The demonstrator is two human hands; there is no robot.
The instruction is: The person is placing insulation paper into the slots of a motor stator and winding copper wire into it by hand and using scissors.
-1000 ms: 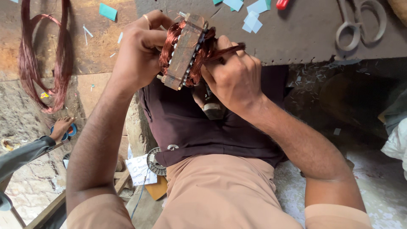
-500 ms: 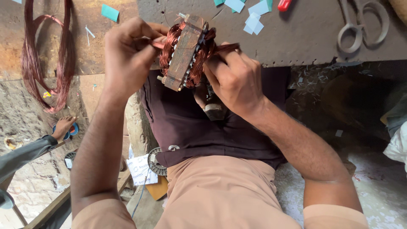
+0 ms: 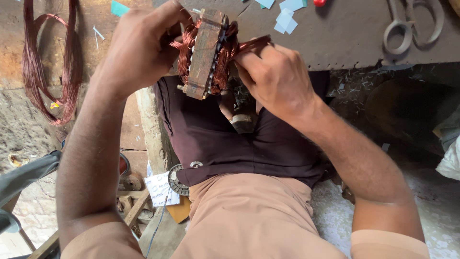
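The motor stator (image 3: 205,52), a laminated metal core wound with copper coils, is held in the air at the near edge of the tabletop (image 3: 345,38). The left hand (image 3: 136,50) is closed around its left side, fingers curled over the windings. The right hand (image 3: 275,79) pinches a bundle of copper wire (image 3: 251,44) at the stator's right side. Scissors (image 3: 414,24) and paper slips (image 3: 285,17) lie on the tabletop; a loose copper coil (image 3: 50,67) hangs well apart at left.
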